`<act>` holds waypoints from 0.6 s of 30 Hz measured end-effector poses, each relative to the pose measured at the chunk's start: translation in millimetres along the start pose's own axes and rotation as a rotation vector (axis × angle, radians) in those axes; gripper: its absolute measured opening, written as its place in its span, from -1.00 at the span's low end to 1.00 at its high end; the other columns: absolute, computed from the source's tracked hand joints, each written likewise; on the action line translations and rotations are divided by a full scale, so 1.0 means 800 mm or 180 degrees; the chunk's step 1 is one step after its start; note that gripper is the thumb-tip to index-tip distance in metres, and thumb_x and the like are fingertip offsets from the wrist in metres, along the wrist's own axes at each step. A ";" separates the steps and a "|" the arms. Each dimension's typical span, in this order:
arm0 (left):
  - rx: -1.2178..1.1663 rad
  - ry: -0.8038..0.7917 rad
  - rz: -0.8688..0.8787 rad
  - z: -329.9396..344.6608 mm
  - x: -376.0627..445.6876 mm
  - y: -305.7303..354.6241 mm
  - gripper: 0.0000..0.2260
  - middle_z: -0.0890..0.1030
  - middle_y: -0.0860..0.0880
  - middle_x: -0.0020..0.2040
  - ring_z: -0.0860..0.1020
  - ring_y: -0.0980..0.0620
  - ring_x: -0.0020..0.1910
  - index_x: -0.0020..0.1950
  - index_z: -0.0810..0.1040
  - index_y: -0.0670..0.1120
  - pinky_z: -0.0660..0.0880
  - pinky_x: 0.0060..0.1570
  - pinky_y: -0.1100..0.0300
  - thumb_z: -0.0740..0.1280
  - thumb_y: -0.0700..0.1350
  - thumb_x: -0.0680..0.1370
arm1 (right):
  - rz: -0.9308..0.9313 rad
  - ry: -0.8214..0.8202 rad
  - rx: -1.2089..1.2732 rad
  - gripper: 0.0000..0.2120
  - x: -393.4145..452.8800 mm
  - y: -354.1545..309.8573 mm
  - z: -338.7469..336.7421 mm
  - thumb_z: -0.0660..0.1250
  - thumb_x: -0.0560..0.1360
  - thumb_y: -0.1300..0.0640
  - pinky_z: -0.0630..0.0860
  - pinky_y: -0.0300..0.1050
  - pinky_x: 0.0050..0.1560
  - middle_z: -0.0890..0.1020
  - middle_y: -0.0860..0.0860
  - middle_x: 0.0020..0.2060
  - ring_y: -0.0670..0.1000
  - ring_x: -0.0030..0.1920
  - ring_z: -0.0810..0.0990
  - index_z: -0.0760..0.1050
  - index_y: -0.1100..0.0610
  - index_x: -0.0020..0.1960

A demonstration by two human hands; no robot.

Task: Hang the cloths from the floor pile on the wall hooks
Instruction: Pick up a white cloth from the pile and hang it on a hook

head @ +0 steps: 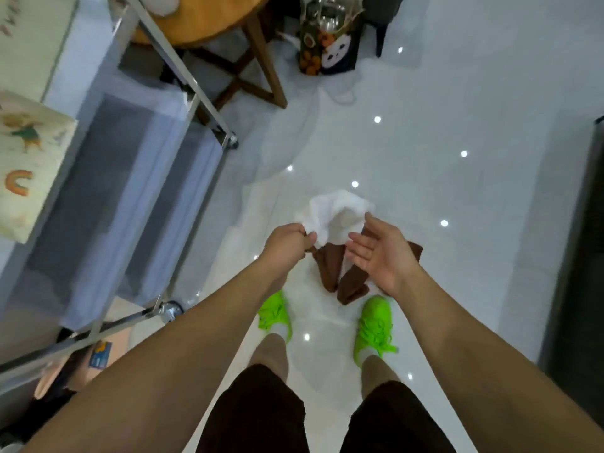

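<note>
Right now I judge this to be the pick-up step: one cloth is being lifted off the floor pile, and none has reached a wall hook, which I cannot see anywhere in this view. My left hand point(289, 245) is curled tight, thumb against fingers, pinching an edge of the white cloth point(336, 217), which bunches up just beyond the knuckles. My right hand point(380, 253) is spread, palm turned up and inward, fingers straight and relaxed, gripping nothing; its fingertips sit beside the white cloth's hanging side, and I cannot tell whether they touch it. Below the white cloth, toward my feet, the brown cloth point(340, 273) lies crumpled on the glossy floor point(457, 197), just ahead of the green shoes point(376, 325). Both forearms reach forward and down, roughly parallel. Next, I reckon the right hand should catch the white cloth's free edge so it opens out, then I must straighten up and find the hooks. The brown cloth waits for a second trip.
</note>
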State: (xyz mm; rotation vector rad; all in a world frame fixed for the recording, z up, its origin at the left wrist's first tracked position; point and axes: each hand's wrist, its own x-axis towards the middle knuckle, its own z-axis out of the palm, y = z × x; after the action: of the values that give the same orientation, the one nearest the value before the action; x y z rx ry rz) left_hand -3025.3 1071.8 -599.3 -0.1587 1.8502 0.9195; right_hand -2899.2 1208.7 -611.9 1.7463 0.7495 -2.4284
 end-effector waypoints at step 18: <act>-0.0275 -0.0499 0.1944 0.207 -0.343 0.297 -0.83 0.66 -0.23 -0.22 0.65 -0.05 -0.28 -0.06 0.64 -0.35 0.60 -0.25 0.21 0.46 -0.23 0.48 | -0.3345 0.1334 -0.1661 -0.80 -0.323 -0.175 -0.094 0.41 0.49 -0.06 0.54 -0.17 -0.14 0.61 -0.09 -0.17 -0.10 -0.14 0.60 0.45 0.02 -0.03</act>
State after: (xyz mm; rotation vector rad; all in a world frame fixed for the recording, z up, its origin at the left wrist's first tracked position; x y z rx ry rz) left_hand -2890.4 1267.3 -278.6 0.4396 1.7350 1.3834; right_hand -2786.3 1304.1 -347.3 1.8731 2.5886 -1.8559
